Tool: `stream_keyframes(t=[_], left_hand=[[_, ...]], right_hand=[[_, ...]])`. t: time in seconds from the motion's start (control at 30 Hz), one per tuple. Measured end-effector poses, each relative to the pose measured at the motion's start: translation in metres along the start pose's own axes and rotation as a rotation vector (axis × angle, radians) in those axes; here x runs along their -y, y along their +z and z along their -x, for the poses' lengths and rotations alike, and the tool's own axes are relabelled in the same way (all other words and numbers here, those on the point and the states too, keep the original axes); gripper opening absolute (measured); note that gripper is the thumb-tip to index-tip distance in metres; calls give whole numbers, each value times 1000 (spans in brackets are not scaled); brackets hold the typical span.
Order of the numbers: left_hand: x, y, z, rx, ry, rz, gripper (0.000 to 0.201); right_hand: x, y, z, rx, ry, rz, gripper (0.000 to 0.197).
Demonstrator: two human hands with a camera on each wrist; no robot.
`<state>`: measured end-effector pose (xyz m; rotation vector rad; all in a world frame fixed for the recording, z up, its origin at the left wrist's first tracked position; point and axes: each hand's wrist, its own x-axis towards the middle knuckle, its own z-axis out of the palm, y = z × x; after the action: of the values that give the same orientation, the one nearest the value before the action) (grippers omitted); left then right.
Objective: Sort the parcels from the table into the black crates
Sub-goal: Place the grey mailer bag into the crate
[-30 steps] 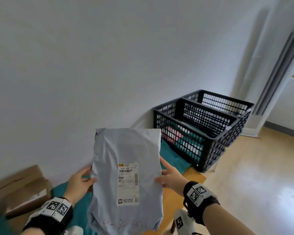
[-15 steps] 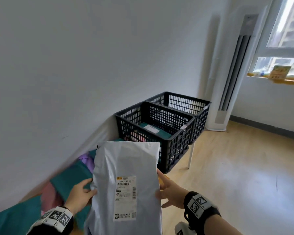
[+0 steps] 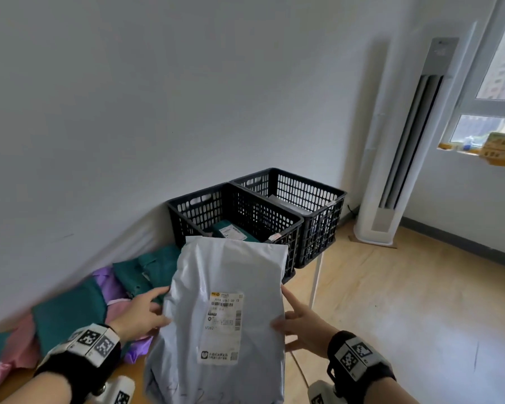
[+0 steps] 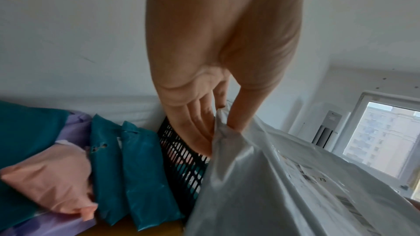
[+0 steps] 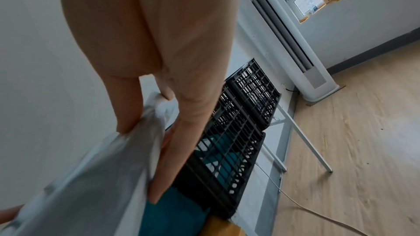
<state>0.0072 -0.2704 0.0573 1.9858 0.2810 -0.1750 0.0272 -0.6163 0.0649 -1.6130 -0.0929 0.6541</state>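
A large grey mailer parcel [image 3: 222, 290] with a white shipping label hangs upright in front of me, just short of the crates. My left hand [image 3: 146, 313] pinches its left edge, thumb in front and fingers behind [image 4: 200, 132]. My right hand [image 3: 295, 325] pinches the right edge in the same way [image 5: 159, 150]. Two black mesh crates stand side by side on the table's far end. The near crate [image 3: 286, 225] holds a teal parcel with a label. The far crate [image 3: 333, 199] holds a grey parcel.
Teal [image 3: 67, 313], purple and pink parcels [image 4: 52, 180] lie along the wall on the wooden table [image 5: 222, 229], left of the crates. A white standing air conditioner [image 3: 397, 158] and a window are at the right. A cable [image 5: 318, 213] runs over the wood floor.
My view has swung right and the crates have come nearer. Both hands keep hold of the grey parcel, which now overlaps the near crate's front rim.
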Motion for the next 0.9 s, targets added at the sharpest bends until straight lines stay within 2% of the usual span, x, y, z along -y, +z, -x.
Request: stream_keyframes(t=[0.27, 0.43, 0.63, 0.9], left_hand=[[-58, 17, -53, 8, 71, -6, 70], [-81, 22, -92, 7, 63, 42, 70], [-117, 10, -144, 15, 65, 72, 69], [-162, 0, -207, -69, 132, 34, 72]], right_hand=[[30, -59, -43, -194, -61, -11, 58], [60, -86, -87, -220, -41, 74, 58], [119, -112, -149, -282, -30, 264, 55], [191, -137, -233, -383, -141, 431, 54]])
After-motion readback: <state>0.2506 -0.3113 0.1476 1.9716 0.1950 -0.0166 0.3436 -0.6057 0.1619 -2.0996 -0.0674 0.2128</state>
